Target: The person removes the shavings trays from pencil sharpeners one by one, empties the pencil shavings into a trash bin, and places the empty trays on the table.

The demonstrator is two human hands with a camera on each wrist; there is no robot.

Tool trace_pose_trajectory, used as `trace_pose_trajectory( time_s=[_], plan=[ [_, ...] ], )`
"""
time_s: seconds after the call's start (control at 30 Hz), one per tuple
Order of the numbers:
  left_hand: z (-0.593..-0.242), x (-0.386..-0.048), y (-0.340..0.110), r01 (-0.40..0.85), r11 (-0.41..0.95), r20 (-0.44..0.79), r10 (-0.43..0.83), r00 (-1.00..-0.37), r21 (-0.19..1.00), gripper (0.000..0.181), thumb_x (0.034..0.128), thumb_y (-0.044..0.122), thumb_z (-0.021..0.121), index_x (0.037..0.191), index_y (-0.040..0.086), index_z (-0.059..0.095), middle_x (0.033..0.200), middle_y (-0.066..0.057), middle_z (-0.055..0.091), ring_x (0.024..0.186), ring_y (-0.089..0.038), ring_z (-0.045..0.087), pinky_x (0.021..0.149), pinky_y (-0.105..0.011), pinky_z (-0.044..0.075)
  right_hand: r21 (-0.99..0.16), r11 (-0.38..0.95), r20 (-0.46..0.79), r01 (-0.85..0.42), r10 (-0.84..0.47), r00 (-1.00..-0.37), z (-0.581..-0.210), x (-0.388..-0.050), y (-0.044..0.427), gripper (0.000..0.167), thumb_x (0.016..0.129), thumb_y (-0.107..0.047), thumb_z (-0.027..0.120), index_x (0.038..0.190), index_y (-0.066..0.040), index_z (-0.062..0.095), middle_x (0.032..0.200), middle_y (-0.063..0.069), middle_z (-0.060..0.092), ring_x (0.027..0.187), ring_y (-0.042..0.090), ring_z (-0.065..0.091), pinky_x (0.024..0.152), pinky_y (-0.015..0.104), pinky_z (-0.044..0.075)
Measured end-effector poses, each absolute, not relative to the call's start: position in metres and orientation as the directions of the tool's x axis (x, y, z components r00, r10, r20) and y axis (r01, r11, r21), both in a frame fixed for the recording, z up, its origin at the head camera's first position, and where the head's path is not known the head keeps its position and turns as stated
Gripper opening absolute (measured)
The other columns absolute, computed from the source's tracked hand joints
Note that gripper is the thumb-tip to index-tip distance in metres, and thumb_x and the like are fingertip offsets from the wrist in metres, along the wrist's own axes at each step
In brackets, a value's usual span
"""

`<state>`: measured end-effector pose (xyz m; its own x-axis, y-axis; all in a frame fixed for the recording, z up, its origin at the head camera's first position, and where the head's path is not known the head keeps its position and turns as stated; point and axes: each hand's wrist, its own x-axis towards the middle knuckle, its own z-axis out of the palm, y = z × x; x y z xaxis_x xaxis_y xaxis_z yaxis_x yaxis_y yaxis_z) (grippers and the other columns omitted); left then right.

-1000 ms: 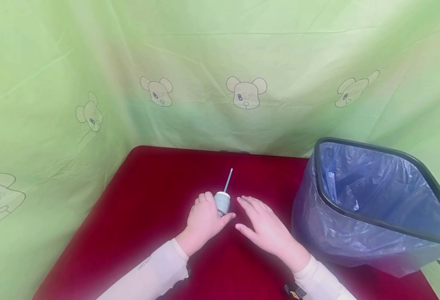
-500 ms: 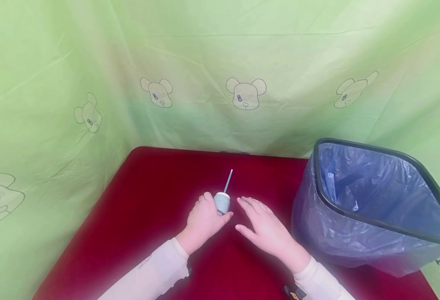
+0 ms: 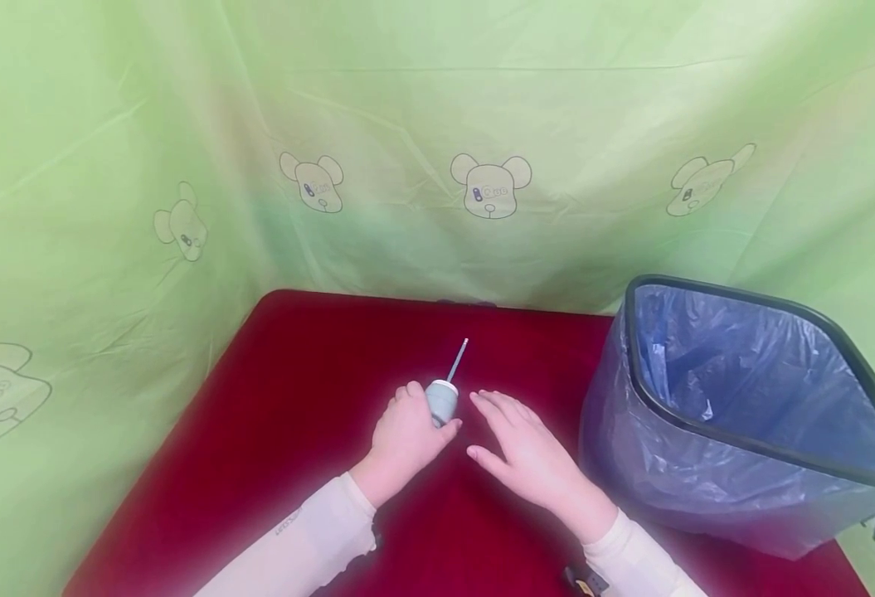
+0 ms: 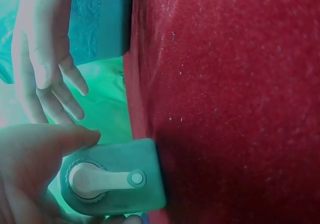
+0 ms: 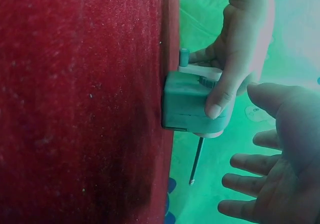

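My left hand [image 3: 407, 439] grips a pale blue-grey crank pencil sharpener [image 3: 443, 401] that stands on the red cloth. A pencil [image 3: 458, 360] sticks out of its far side, leaning a little to the right in the head view. The white crank [image 4: 100, 180] on the near side shows in the left wrist view, and no finger is on its knob. In the right wrist view the left thumb lies over the top of the sharpener [image 5: 187, 101]. Just right of it, apart from it, my right hand [image 3: 534, 452] hovers with fingers extended, holding nothing.
A bin [image 3: 706, 489] with a dark rim and a bluish plastic liner stands at the right of the red-covered table [image 3: 318, 356]. Green curtains [image 3: 400, 108] with bear-head prints rise behind and at both sides.
The pencil's outer end has swung slightly to the right. The left thumb has drawn in a little toward the sharpener. The right hand stays where it was.
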<state>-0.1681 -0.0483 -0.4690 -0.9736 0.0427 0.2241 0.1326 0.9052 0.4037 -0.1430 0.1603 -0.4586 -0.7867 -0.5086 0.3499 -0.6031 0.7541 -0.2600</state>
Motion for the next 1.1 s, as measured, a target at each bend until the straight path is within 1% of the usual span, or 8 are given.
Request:
trace_pose_trajectory(
  time_s=[0.23,0.47,0.63,0.8,0.97,1.1],
  plan=[
    [-0.4691,-0.1665,-0.0492,0.143,0.908,0.227,0.055,-0.972,0.395,0.068,0.0759,0.051,0.084,0.11,0.0,0.055,0.088,-0.01,0.057,0.078,-0.028,0.065,0.062,-0.037,0.058,-0.272,0.767,0.299,-0.58,-0.506,-0.809,-0.4575,-0.1434,0.1605,0.073,0.094,-0.046,0.07,0.154,-0.013,0.045,0.153,0.011,0.051,0.144,0.03,0.045,0.116,0.052,0.038],
    [-0.4709,-0.1648,-0.0496,0.152,0.891,0.234,0.054,-0.971,0.427,0.067,0.0762,0.048,0.084,0.111,0.0,0.053,0.092,-0.011,0.056,0.079,-0.027,0.063,0.06,-0.036,0.057,-0.264,0.764,0.316,-0.588,-0.507,-0.802,-0.4576,-0.1435,0.1601,0.073,0.093,-0.044,0.072,0.153,-0.012,0.046,0.151,0.011,0.053,0.143,0.03,0.047,0.114,0.053,0.04],
    [-0.4718,-0.1643,-0.051,0.152,0.883,0.236,0.049,-0.971,0.444,0.068,0.0758,0.048,0.085,0.112,0.0,0.052,0.092,-0.011,0.055,0.079,-0.027,0.063,0.061,-0.036,0.058,-0.268,0.771,0.296,-0.578,-0.505,-0.811,-0.4578,-0.1438,0.1604,0.073,0.094,-0.046,0.07,0.154,-0.013,0.046,0.152,0.01,0.052,0.143,0.029,0.047,0.116,0.051,0.038],
    [-0.474,-0.1656,-0.0531,0.155,0.876,0.229,0.052,-0.972,0.456,0.067,0.0765,0.047,0.084,0.113,0.002,0.051,0.093,-0.01,0.055,0.078,-0.025,0.063,0.06,-0.033,0.057,-0.275,0.77,0.299,-0.576,-0.501,-0.812,-0.4589,-0.1436,0.1598,0.073,0.093,-0.045,0.072,0.153,-0.013,0.047,0.151,0.01,0.053,0.143,0.03,0.048,0.116,0.051,0.039],
    [-0.474,-0.1661,-0.0559,0.154,0.855,0.211,0.053,-0.976,0.495,0.064,0.0777,0.046,0.083,0.112,0.002,0.052,0.093,-0.008,0.055,0.078,-0.022,0.06,0.061,-0.032,0.055,-0.27,0.758,0.326,-0.594,-0.508,-0.797,-0.4599,-0.1446,0.1585,0.074,0.091,-0.043,0.075,0.152,-0.011,0.048,0.149,0.012,0.054,0.141,0.032,0.049,0.114,0.053,0.04],
    [-0.4734,-0.1659,-0.0575,0.153,0.847,0.198,0.058,-0.979,0.509,0.063,0.0781,0.046,0.083,0.113,0.003,0.052,0.094,-0.008,0.055,0.079,-0.022,0.06,0.062,-0.032,0.055,-0.28,0.763,0.319,-0.583,-0.499,-0.806,-0.4598,-0.1454,0.1601,0.073,0.092,-0.044,0.073,0.152,-0.012,0.047,0.15,0.012,0.053,0.141,0.033,0.048,0.114,0.054,0.04]
  ],
)
